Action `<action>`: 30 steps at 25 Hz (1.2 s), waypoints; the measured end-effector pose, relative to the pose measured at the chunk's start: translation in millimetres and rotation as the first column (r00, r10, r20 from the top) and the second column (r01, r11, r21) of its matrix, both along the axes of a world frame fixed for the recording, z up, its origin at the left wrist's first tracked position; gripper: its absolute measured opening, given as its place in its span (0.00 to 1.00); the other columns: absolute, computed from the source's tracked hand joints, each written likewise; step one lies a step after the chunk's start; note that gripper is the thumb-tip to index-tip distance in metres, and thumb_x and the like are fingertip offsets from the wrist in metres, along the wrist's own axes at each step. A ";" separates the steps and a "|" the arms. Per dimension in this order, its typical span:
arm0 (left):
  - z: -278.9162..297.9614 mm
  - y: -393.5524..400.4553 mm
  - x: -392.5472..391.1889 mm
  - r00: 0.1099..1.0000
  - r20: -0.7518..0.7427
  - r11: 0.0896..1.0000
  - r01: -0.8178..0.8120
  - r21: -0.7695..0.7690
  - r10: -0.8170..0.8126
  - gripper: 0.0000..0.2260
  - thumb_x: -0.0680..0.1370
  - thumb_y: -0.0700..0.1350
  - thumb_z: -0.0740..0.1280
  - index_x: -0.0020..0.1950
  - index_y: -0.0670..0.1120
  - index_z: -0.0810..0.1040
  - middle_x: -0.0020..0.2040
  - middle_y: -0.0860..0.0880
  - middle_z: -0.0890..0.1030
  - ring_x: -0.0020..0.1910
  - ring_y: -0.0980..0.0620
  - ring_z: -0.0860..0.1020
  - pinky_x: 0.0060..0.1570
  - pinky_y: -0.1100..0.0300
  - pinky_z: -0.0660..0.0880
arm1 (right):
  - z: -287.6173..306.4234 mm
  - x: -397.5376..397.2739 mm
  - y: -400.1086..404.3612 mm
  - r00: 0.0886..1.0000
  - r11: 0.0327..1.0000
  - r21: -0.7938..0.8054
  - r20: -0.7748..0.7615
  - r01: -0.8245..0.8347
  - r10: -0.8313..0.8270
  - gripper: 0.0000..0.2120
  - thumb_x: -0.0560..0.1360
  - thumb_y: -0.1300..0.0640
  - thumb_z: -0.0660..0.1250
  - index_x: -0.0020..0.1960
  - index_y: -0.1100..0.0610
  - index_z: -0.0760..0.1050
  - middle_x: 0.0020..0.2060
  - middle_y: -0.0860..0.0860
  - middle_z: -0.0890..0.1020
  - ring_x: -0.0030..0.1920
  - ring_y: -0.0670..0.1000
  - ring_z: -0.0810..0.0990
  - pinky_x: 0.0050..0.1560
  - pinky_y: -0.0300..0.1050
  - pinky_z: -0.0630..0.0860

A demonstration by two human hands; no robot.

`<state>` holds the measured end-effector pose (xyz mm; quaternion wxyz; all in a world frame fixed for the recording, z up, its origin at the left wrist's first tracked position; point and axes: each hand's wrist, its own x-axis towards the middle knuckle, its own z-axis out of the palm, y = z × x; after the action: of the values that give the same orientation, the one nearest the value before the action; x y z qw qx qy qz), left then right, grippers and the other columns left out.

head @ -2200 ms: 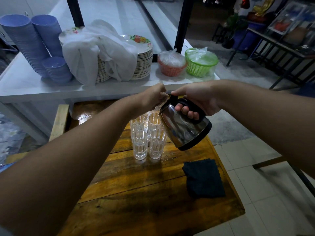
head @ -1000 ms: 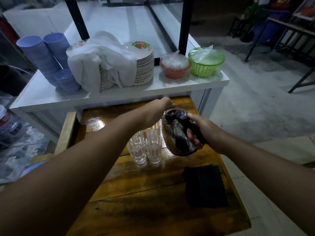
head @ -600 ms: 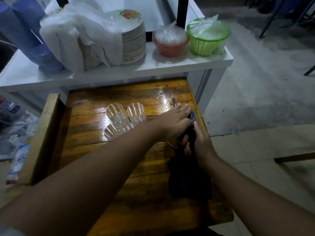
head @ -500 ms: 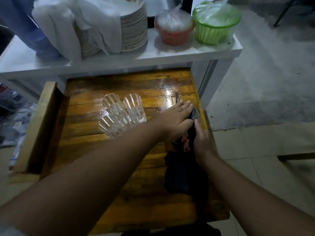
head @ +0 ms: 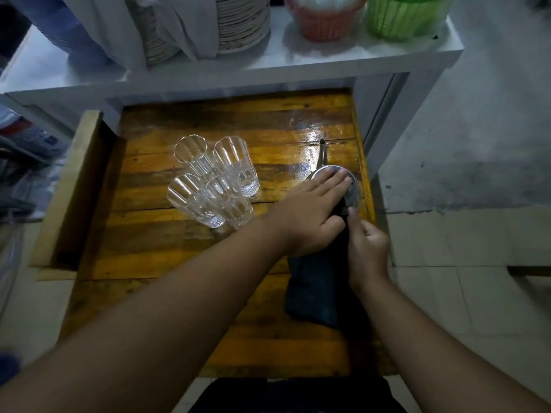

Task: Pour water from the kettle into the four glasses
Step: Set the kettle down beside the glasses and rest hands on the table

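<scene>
The steel kettle stands upright near the right edge of the wooden table, its spout pointing away from me. My left hand lies flat on the kettle's lid, fingers stretched out. My right hand is curled around the black handle just behind the lid; the handle itself is mostly hidden. Several clear ribbed glasses stand in a tight cluster to the left of the kettle, a hand's width away. Each holds some water.
A dark cloth lies on the table under my wrists. Behind the table, a white shelf carries stacked plates, an orange basket, a green basket and blue bowls. Tiled floor drops off right.
The kettle was tilted over the glasses in my right hand; it has come down upright onto the table at the right. My left hand went from its lid edge to flat on top.
</scene>
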<state>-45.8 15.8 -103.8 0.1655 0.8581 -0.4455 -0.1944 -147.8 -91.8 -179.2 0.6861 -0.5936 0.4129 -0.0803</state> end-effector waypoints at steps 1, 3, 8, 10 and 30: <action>-0.8 -1.2 -0.4 1.000 0.002 1.000 -0.019 -0.010 0.019 0.31 0.76 0.53 0.52 0.79 0.46 0.51 0.80 0.49 0.50 0.78 0.55 0.44 0.74 0.54 0.43 | -2.1 -6.2 0.5 1.000 0.999 -0.049 -0.014 -0.002 0.002 0.16 0.80 0.41 0.67 0.45 0.50 0.86 0.39 0.48 0.89 0.43 0.48 0.87 0.43 0.49 0.83; -1.7 -2.2 -3.2 0.996 0.047 0.996 -0.073 -0.055 0.076 0.30 0.77 0.52 0.53 0.78 0.47 0.53 0.80 0.49 0.52 0.78 0.55 0.45 0.74 0.52 0.38 | -9.8 -23.3 2.7 0.999 0.989 -0.149 -0.050 -0.007 0.000 0.11 0.82 0.44 0.66 0.49 0.49 0.83 0.43 0.48 0.87 0.49 0.51 0.85 0.46 0.50 0.80; -24.8 69.7 -64.6 0.929 -0.074 0.878 -0.366 -0.309 0.362 0.29 0.77 0.52 0.61 0.77 0.51 0.57 0.78 0.53 0.58 0.77 0.57 0.48 0.75 0.47 0.46 | -50.4 -75.2 20.9 0.908 0.684 -0.603 -0.196 -0.410 0.371 0.11 0.81 0.49 0.64 0.59 0.50 0.80 0.58 0.51 0.82 0.64 0.57 0.78 0.60 0.45 0.73; -58.5 129.5 -88.1 0.861 -0.078 0.845 -0.509 -0.164 0.503 0.32 0.76 0.57 0.62 0.77 0.53 0.55 0.79 0.54 0.55 0.77 0.56 0.49 0.74 0.42 0.52 | -73.8 -86.5 28.1 0.741 0.392 -0.662 -0.390 -0.638 0.547 0.21 0.80 0.45 0.62 0.70 0.51 0.76 0.71 0.53 0.77 0.74 0.56 0.70 0.74 0.53 0.64; -138.7 232.7 -60.6 0.804 -0.024 0.756 -0.548 0.358 0.594 0.53 0.66 0.77 0.55 0.75 0.49 0.29 0.76 0.48 0.27 0.74 0.46 0.27 0.71 0.39 0.33 | -92.3 -80.6 102.0 0.575 0.014 -0.655 -0.653 -0.756 0.493 0.32 0.81 0.37 0.55 0.82 0.46 0.61 0.84 0.52 0.60 0.83 0.54 0.55 0.79 0.66 0.51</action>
<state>-106.4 248.5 -242.6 0.0992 0.9528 -0.1100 -0.2651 -228.4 10.1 -271.5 0.1449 -0.9826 0.0650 0.0963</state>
